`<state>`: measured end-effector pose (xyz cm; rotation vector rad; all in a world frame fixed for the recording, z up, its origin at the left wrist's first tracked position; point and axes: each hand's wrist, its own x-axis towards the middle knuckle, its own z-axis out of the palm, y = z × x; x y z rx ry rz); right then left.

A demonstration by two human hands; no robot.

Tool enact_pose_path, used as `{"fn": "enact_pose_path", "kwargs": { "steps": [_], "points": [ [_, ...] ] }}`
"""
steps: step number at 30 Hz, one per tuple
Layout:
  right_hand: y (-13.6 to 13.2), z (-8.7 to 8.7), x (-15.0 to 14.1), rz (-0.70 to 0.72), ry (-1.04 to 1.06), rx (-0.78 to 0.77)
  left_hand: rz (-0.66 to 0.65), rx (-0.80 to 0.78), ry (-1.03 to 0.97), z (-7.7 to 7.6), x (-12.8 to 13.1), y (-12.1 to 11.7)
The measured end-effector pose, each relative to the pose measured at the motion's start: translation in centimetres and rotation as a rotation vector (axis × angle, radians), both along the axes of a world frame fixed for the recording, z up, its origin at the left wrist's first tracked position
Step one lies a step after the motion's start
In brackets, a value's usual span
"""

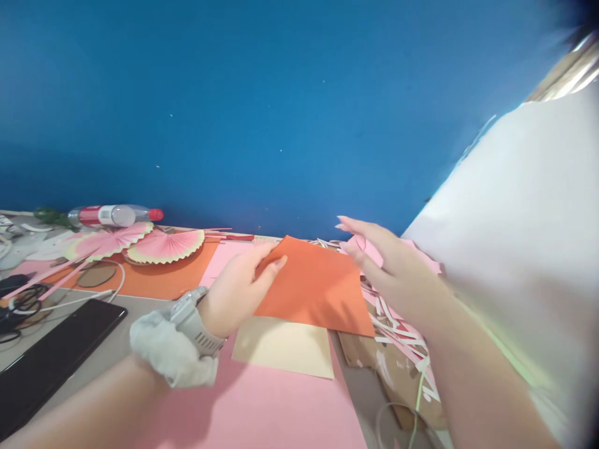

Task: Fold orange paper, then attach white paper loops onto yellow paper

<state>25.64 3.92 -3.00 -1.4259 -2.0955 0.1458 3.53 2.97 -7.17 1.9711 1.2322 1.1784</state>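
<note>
The left hand is gripping the orange sheet by its left edge; the right hand is hovering nearby, fingers extended.

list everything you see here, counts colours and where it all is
front orange sheet: one, orange, centre
cream sheet: one, cream, below it
pink sheet: one, pink, bottom centre
back orange sheet: one, orange, left
pleated fans: two, pink with cream edges, left
bottle: one, clear with red cap, behind fans
phone-like slab: one, black, lower left
cables: uncountable, black and white, left
paper strips: many, white and pink, right
wall: one, blue, back
watch: one, grey, left wrist
scrunchie: one, pale, left wrist
left hand: one, bare, front orange sheet's left edge
right hand: one, bare, right of centre
</note>
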Motion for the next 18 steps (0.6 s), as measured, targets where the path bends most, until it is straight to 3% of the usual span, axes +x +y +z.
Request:
{"fn": "enact_pose_path", "kwargs": {
  "steps": [2, 5, 10, 18],
  "points": [
    [-0.6, -0.5, -1.8, 0.143, 0.007, 0.071, 0.011, 0.036, 0.066, 0.7, 0.3, -1.0],
    [-1.1, -1.2, -3.6, 0.214, 0.090, 0.119, 0.019, 0.083, 0.141, 1.3, 0.6, -1.8],
    [-1.2, -1.7, -4.4, 0.270, 0.088, 0.099, 0.064, 0.236, 0.167, 1.8, 0.2, -1.7],
    [-2.4, -0.8, -4.3, 0.271, -0.114, 0.148, -0.049, 0.307, 0.322, 3.5, -1.2, -1.6]
  ]
}}
